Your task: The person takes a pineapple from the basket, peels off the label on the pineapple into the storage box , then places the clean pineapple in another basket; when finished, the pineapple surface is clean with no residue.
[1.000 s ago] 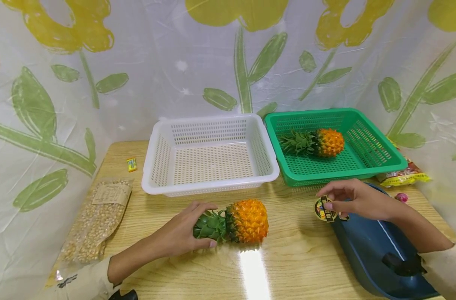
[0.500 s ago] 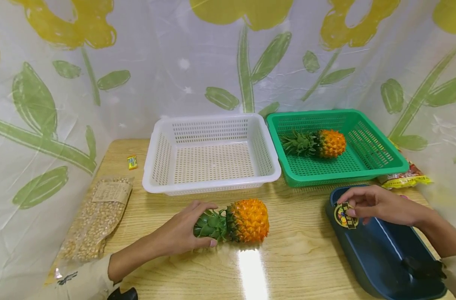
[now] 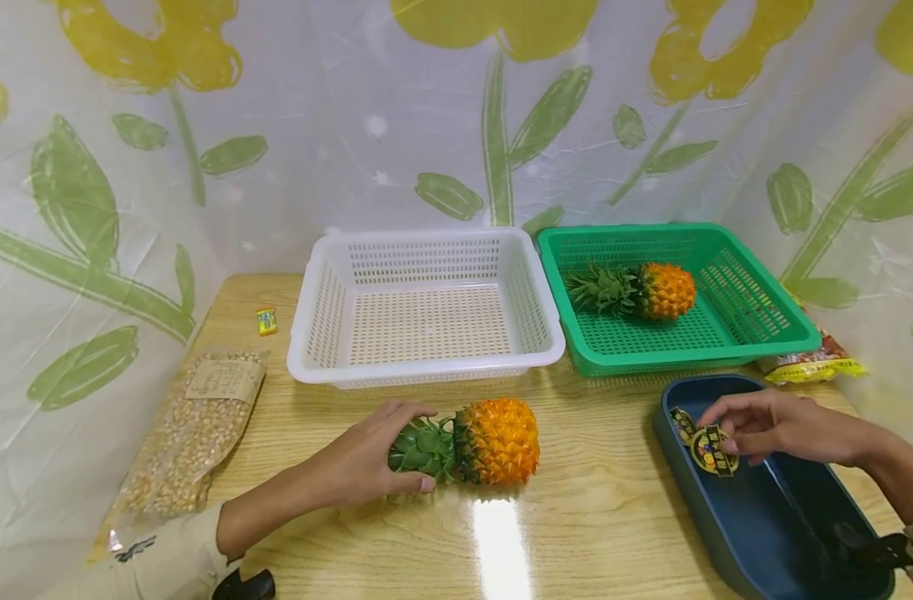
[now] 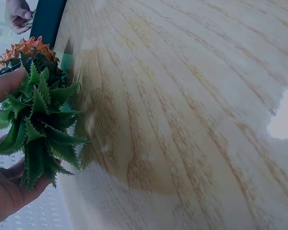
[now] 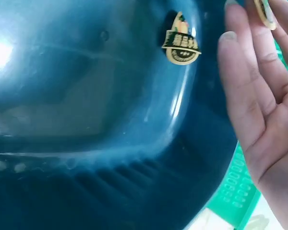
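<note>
Here, left hand [image 3: 366, 467] grips the leafy crown of a pineapple [image 3: 494, 442] lying on its side on the worktop [image 3: 576, 517], just in front of the white basket [image 3: 426, 367]; fingers curled round the leaves, thumb underneath. Right hand [image 3: 779, 425] hovers over the blue tray [image 3: 726, 533] at the right edge, fingertips pinching a round label [image 3: 711, 451]. A second label [image 5: 181, 42] sticks to the tray's inner wall. Green basket [image 3: 771, 342], touching the white one's right side, holds another pineapple [image 3: 651, 292] on its side. Bag of kernels [image 3: 194, 425] lies at far left.
</note>
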`<action>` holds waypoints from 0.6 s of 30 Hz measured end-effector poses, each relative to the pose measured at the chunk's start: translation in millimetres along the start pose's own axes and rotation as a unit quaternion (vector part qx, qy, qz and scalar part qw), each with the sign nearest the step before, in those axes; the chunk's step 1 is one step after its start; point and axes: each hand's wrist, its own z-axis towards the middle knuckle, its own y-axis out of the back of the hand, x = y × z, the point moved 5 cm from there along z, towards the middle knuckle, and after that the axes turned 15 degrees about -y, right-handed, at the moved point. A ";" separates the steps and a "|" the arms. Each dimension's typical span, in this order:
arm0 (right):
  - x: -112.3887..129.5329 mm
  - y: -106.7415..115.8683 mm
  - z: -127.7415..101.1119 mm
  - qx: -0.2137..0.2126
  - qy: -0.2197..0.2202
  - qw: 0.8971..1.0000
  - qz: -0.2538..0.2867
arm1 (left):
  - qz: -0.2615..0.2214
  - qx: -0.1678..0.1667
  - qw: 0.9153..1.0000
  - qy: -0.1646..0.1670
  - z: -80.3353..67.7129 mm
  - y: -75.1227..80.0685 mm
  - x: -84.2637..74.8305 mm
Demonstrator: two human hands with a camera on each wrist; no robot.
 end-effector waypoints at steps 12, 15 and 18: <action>-21.7 -13.1 14.2 0.098 -0.014 0.994 0.044 | -0.006 0.003 1.000 -0.002 1.0 0.3 0.4; -26.6 -17.0 17.2 0.128 -0.014 0.989 0.067 | -0.008 0.004 1.000 -0.001 0.8 -0.1 0.5; -29.9 -17.6 18.8 0.139 -0.016 0.987 0.075 | -0.009 0.005 1.000 -0.002 0.8 0.3 0.8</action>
